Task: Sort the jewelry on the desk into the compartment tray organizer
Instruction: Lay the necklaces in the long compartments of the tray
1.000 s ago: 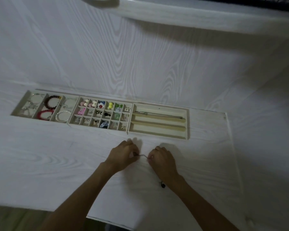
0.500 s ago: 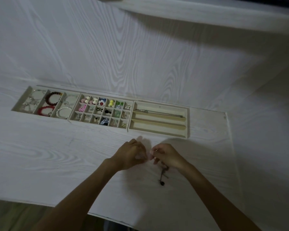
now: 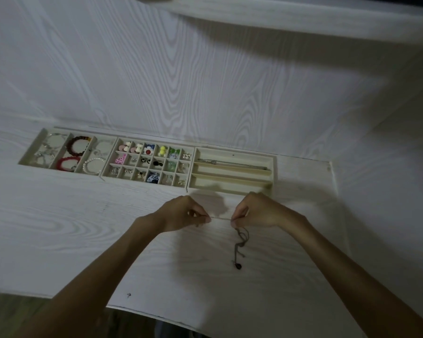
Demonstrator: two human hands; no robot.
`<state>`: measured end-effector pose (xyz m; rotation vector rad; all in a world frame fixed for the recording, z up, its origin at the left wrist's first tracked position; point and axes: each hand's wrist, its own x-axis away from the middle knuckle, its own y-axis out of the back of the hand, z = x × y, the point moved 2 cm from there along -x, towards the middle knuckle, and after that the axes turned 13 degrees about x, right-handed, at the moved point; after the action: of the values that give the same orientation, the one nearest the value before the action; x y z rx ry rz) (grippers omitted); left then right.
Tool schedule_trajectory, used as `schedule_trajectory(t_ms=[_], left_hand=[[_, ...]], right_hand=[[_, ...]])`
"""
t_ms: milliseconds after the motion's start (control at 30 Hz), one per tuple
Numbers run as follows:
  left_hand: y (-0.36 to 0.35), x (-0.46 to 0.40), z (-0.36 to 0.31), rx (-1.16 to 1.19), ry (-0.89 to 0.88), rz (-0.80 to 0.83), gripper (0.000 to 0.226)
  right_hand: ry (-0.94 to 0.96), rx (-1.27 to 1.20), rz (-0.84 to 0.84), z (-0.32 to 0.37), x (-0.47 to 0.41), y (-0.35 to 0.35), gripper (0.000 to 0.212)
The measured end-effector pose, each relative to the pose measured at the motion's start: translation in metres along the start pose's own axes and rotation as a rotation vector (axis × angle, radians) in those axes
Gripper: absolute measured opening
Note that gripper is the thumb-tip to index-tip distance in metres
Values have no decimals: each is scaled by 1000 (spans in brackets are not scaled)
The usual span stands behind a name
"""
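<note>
A white wood-grain bench (image 3: 59, 228) fills most of the view, meeting a wall panel of the same grain behind it. Along the back of the bench lies the compartment tray organizer (image 3: 275, 167), a pale row of three sections set end to end. Its right section has long lengthwise slots, and a thin silvery chain (image 3: 232, 163) lies in the rearmost one. The middle section is a grid of small cells holding earrings and small charms, among them a blue and white flower piece (image 3: 148, 150) and a yellow bead cluster (image 3: 162, 150). The left section has larger slanted cells with bracelets: a dark beaded bracelet (image 3: 78, 145), a red bracelet (image 3: 66, 163) and a pearl bracelet (image 3: 93, 166).

In front of the organizer's right section, two bare forearms reach in from the lower edge. The left hand (image 3: 181, 213) has its fingers curled, pinching one end of a thin necklace (image 3: 241, 242) between thumb and fingertip. The right hand (image 3: 257, 211) is curled likewise and pinches the same necklace a short way along, so a taut stretch runs between the two hands just above the bench. From the right hand the rest of the necklace hangs down in a loose tangle onto the bench, ending in a small dark pendant (image 3: 237, 266) lying on the surface.
</note>
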<state>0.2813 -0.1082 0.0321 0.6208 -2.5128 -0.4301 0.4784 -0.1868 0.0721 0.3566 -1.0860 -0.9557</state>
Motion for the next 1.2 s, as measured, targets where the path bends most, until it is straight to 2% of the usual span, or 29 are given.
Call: schedule_trajectory(t_ms=[200,367,467,533,600,667,733,800,867,1000,1200], left_hand=[[28,10,-5,177,-100,-73,9],[48,7,-22,388,-161,-212,8],[56,3,-40,408,-188,-200,16],[58,2,-55,406,-207,-142,23],[59,1,-69,375,-214,-105,22],[59,-2,-80,337,-207,-89,18],[60,-6,-89,312,-202,-84,17],[64,-7,-96,296,-206,-74,17],[71,-7,-98,277,-203,-84,16],[94,-11,-88,273,-148,-206,15],[113,-29,-73,306,-95,-314,13]], right_hand=[[-40,-100,158,-27,5,23,20],[-59,-137,128,-44,11,33,15],[-50,-128,112,-46,11,39,20],[-65,-78,89,-40,9,44,30],[-33,-56,11,-24,5,50,50],[72,-186,-70,1,2,51,59],[177,-261,-46,25,-4,49,41],[200,-234,24,39,-10,44,26],[172,-211,19,41,-15,43,25],[120,-259,0,18,-14,46,26],[61,-402,-130,-35,-4,58,18]])
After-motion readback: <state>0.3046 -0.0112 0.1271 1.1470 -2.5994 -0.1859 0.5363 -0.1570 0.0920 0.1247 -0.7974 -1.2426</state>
